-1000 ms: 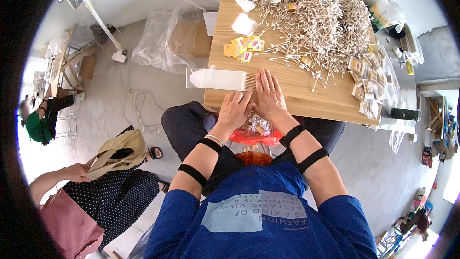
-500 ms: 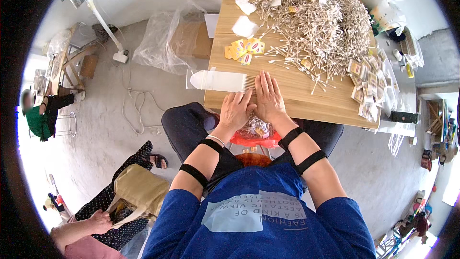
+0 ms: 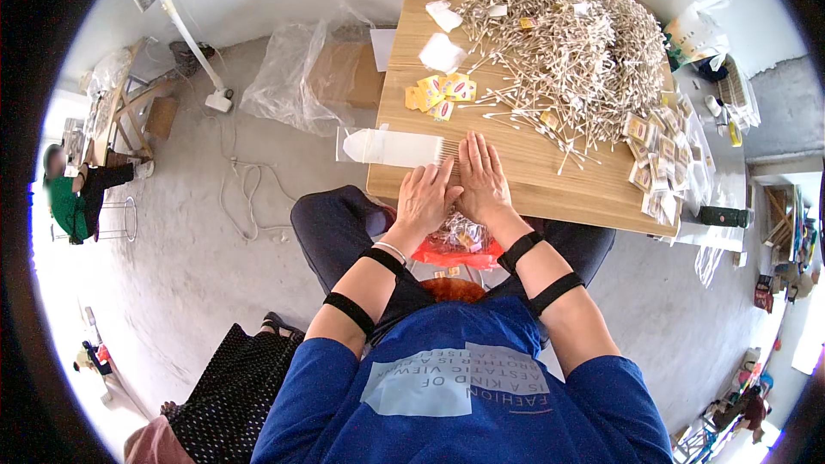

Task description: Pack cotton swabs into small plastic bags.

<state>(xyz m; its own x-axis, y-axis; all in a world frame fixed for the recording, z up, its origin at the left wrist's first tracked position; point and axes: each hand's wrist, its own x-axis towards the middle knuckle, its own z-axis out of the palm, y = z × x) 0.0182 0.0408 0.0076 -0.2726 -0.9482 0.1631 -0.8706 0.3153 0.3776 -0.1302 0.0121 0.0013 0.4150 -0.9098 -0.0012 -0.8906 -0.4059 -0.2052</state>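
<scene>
At the table's near edge, my left hand (image 3: 423,198) rests with its fingers stretched and slightly apart over a row of cotton swabs (image 3: 449,148). Beside it my right hand (image 3: 484,179) lies flat along the right end of that row, its fingers straight and side by side. My left thumb touches or nearly touches the right hand. The swabs run into or against the mouth of a flat clear-white plastic bag (image 3: 391,147), which overhangs the table's left edge. How far they reach inside is unclear, and my hands hide part of the row.
A big heap of loose cotton swabs (image 3: 567,51) covers the back right of the wooden table (image 3: 533,185). Yellow cards (image 3: 438,94) and white sheets (image 3: 442,53) lie left; filled packets (image 3: 657,150) lie right. A red bag (image 3: 455,253) of packets is below the edge. Other people are at left.
My hands stay almost in place on the swabs. The person at the lower left has moved lower in view, and their beige bag no longer shows.
</scene>
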